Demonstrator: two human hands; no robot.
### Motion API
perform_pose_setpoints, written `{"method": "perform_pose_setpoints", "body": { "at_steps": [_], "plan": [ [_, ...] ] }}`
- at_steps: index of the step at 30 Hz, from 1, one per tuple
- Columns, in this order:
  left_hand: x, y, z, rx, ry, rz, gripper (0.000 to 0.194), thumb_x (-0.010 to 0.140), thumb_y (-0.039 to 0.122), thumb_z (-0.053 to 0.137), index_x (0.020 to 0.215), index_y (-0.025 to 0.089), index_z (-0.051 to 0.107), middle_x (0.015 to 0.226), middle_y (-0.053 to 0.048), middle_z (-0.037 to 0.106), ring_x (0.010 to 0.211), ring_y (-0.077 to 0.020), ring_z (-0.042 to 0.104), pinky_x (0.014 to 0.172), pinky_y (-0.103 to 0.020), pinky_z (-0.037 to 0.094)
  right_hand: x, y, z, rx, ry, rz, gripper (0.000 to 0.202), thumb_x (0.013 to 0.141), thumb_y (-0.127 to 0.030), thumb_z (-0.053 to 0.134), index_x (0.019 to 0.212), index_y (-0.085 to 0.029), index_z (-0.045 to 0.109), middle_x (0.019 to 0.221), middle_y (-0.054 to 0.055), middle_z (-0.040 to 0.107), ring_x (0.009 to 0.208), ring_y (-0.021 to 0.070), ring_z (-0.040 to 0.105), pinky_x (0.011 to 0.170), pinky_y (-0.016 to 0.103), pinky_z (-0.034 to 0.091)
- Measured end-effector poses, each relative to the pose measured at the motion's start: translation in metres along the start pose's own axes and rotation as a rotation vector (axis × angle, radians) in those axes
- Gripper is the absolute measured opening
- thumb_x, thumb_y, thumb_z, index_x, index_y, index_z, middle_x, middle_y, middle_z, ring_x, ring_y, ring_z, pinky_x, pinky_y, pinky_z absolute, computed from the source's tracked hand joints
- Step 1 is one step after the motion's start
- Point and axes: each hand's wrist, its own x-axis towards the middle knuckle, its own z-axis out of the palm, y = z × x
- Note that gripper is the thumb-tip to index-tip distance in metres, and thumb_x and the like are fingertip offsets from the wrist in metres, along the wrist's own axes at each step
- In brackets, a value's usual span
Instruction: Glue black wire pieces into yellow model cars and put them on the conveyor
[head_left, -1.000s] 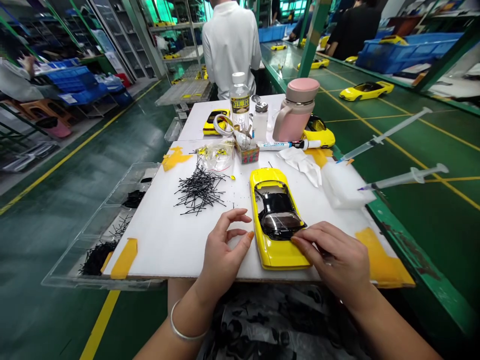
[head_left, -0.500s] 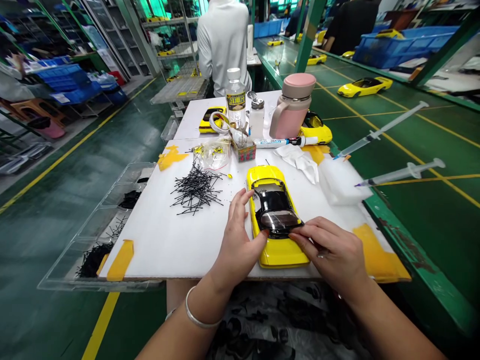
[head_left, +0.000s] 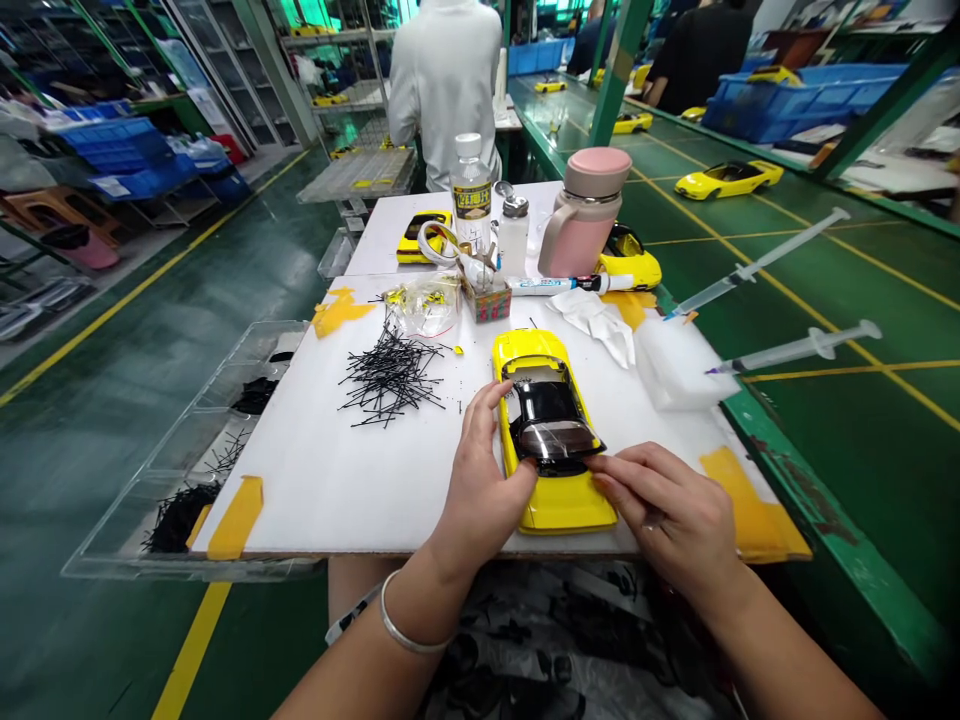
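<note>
A yellow model car body [head_left: 566, 507] with a black roof [head_left: 551, 403] lies on the white work board, its dark see-through window [head_left: 556, 440] facing up. My left hand [head_left: 484, 480] is closed along the car's left side, fingers by the door opening and thumb by the window's near corner. At the opposite near corner, my right hand [head_left: 664, 510] pinches with thumb and fingertips; anything held there is too small or hidden to make out. A heap of thin black sticks [head_left: 394, 378] lies to the left, with a tiny yellow piece [head_left: 458, 350] beside it.
Behind the car stand a clear bottle [head_left: 472, 190], a pink flask [head_left: 589, 215] and a small box [head_left: 487, 300]. Two syringes [head_left: 795, 348] stick in a white foam block [head_left: 679, 370] at right. Clear trays [head_left: 105, 530] hold black parts at left. Another person [head_left: 446, 80] stands ahead.
My right hand's fingertips have shifted slightly right, away from the middle of the window's near edge. My left hand stays on the car, and the view has turned a little.
</note>
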Motion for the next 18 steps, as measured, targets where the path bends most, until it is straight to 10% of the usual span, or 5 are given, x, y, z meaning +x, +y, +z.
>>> {"method": "perform_pose_setpoints", "body": {
  "at_steps": [18],
  "plan": [
    [0.000,-0.004,0.001,0.015,0.040,0.088,0.076,0.074,0.005,0.061,0.145,0.023,0.042,0.158,-0.014,0.042,0.151,-0.0329,0.037,0.124,-0.056,0.036,0.003,0.029,-0.009,-0.030,-0.080,-0.187,0.017,0.098,-0.022,0.064,0.108,-0.027,0.075,0.107,0.006,0.073,0.072,0.0138,0.071,0.059,0.024,0.054]
  ]
}}
